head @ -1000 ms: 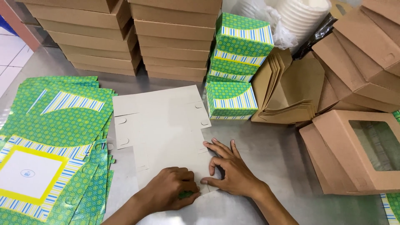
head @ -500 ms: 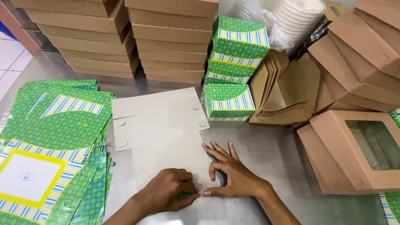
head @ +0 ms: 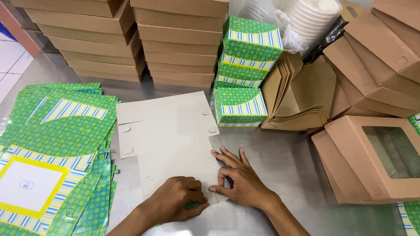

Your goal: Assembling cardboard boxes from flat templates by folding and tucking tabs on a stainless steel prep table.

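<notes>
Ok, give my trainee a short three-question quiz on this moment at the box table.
1. True or false: the flat grey cardboard box blank lies printed side up.
2. Which hand pinches a folded green corner: A left hand, B right hand?
3. What lies left of the blank?

Key: 1 false, its plain grey side faces up. 2 A. 3 the pile of flat green patterned box blanks.

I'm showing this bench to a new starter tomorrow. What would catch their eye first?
Probably both hands, left hand and right hand, pressing on a flat box blank lying pale side up at the centre of the metal table. Left of it spreads a pile of green patterned blanks; behind it stand folded green boxes, with brown boxes stacked farther back.
</notes>
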